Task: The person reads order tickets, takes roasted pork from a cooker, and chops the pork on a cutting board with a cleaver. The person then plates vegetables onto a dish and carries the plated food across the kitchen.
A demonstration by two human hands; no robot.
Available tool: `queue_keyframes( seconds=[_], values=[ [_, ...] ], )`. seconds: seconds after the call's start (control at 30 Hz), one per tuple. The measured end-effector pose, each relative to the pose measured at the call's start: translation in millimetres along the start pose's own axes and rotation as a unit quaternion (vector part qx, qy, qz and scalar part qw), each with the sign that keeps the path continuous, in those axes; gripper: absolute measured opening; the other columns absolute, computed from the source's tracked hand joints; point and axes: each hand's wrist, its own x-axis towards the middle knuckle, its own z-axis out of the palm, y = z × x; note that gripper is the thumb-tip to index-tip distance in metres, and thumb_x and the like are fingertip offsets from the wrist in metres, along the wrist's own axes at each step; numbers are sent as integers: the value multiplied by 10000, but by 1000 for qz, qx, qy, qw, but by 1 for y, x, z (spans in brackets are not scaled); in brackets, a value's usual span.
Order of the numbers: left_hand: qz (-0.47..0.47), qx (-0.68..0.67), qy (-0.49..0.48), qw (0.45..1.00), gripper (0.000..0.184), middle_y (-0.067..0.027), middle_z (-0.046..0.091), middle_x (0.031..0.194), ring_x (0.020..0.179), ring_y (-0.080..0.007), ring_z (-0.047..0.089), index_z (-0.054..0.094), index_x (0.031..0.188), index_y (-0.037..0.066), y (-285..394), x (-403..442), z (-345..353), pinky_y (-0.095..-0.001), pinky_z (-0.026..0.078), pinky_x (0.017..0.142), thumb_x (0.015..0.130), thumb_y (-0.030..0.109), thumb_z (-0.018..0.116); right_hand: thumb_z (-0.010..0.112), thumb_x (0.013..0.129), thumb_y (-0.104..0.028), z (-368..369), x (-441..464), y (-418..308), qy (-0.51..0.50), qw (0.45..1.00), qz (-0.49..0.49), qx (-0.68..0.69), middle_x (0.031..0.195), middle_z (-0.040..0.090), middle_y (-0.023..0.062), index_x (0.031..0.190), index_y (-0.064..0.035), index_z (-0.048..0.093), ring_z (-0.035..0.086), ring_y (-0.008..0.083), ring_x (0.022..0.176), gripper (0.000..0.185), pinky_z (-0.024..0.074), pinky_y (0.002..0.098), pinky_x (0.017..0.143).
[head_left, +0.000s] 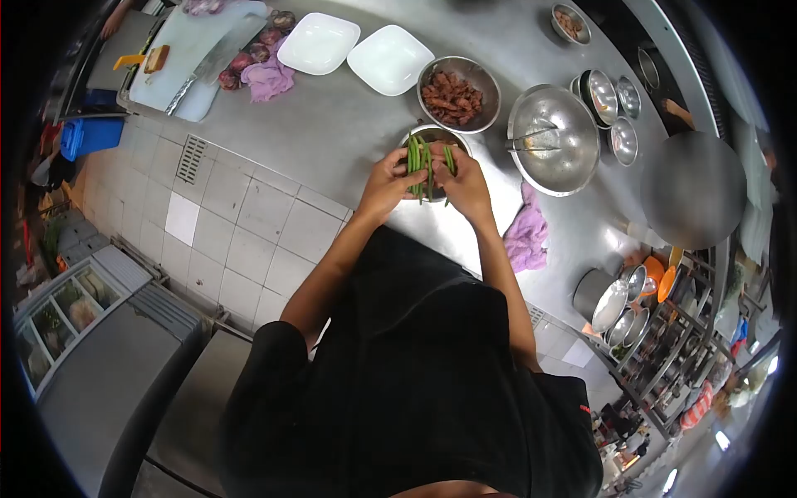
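My left hand (388, 184) is closed round a bunch of long green beans (418, 162), which stand nearly upright as I see them. A few more green beans (448, 159) are in my right hand (465, 184), whose thumb and fingers also reach toward the bunch. Both hands are above a metal bowl (433, 131) near the counter's front edge; they hide most of its inside. Just behind it, a steel bowl holds pieces of reddish-brown meat (452, 95). To the right is a large steel bowl (573, 158) with tongs (534, 139) in it.
Two white dishes (320, 43) stand at the back left, near a purple cloth (267, 79), red onions (241, 62) and a cutting board (199, 46). Another purple cloth (526, 232) lies right of me. Small steel bowls (623, 141) stand farther right, beside a rack (664, 357).
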Motion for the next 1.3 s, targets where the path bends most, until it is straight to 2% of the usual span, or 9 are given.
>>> queue_keyframes(
  seconds=[0.17,0.3,0.43,0.53,0.7,0.9,1.1,1.17,1.3],
  values=[
    [-3,-15,-2,1000,375,-76,668,1015,896,-142,658,523,1221,47,-7,11,-13,-308,551,778,887,137,668,493,960,-53,12,-5,-5,95,962,-84,-244,1026,662,114,1221,37,528,642,130,934,279,519,252,775],
    [100,247,25,964,387,-114,668,1034,934,-201,655,510,1248,11,-10,19,-12,-298,535,810,902,133,635,503,979,-149,-11,-23,3,162,985,-18,47,954,671,159,1240,28,478,694,233,843,316,569,315,689],
    [250,474,125,835,414,-189,656,1084,1007,-261,644,477,1291,-25,-21,16,-7,-299,503,871,917,108,593,473,1000,-269,-50,-68,12,202,972,115,12,834,611,51,1239,-15,518,468,47,511,352,374,186,448],
    [234,403,104,879,367,-188,663,1082,1019,-313,647,526,1254,3,-24,13,-16,-360,502,872,912,122,583,503,983,-265,-71,-104,24,309,925,190,116,721,434,-56,1162,-51,600,324,18,522,295,240,183,438],
    [210,305,123,921,272,-134,659,1110,1028,-210,638,591,1190,18,-27,16,-30,-299,516,842,929,95,580,435,931,-101,-122,-171,47,338,909,131,204,719,451,-26,1196,24,584,389,64,568,329,338,219,539],
    [148,231,113,955,453,-130,540,1237,1101,-223,543,510,1275,13,-66,52,-71,-321,507,843,905,228,658,462,1003,-250,-199,-269,9,521,845,123,1,775,545,72,1123,-42,559,587,139,666,259,463,267,566],
    [171,277,140,935,399,-83,566,1177,1002,-191,586,530,1260,71,-65,53,-65,-309,513,677,932,282,611,361,990,-281,-397,-420,-40,773,557,-62,-297,1006,623,204,1135,-12,587,599,335,955,380,443,392,856],
    [158,322,188,914,401,-79,568,1169,990,-180,596,533,1256,75,-62,50,-61,-306,510,659,933,300,608,428,976,-256,-469,-457,-56,749,541,-26,-383,827,610,107,1185,-9,596,575,214,758,365,445,336,706],
    [174,295,220,913,408,-83,569,1159,986,-184,592,537,1253,74,-65,40,-53,-307,511,664,933,317,609,502,927,-218,-550,-460,-69,675,580,55,-453,931,661,213,1103,-10,639,644,340,893,305,488,405,789]
  ],
)
